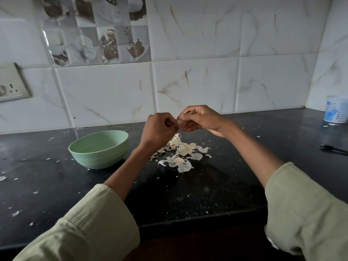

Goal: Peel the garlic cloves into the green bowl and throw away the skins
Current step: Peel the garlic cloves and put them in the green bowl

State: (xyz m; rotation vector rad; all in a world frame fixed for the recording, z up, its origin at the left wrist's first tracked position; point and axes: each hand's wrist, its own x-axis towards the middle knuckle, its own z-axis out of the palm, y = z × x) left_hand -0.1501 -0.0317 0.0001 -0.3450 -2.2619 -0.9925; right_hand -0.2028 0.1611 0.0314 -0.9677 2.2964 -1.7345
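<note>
Both hands are raised above the black counter [216,185], close together. My right hand [202,119] grips a garlic clove [181,120] with papery skin on it. My left hand [160,130] pinches at the clove's left edge with curled fingers. Below the hands lies a pile of garlic skins [180,153] mixed with a few cloves. One pale clove [179,160] lies at the front of the pile. The green bowl [98,148] stands to the left of the pile; its inside is mostly hidden by the rim.
A white and blue plastic tub [337,109] stands at the far right by the wall. A black pen-like object [334,149] lies near the right edge. Small skin flakes are scattered over the counter. A wall socket [13,83] is on the left.
</note>
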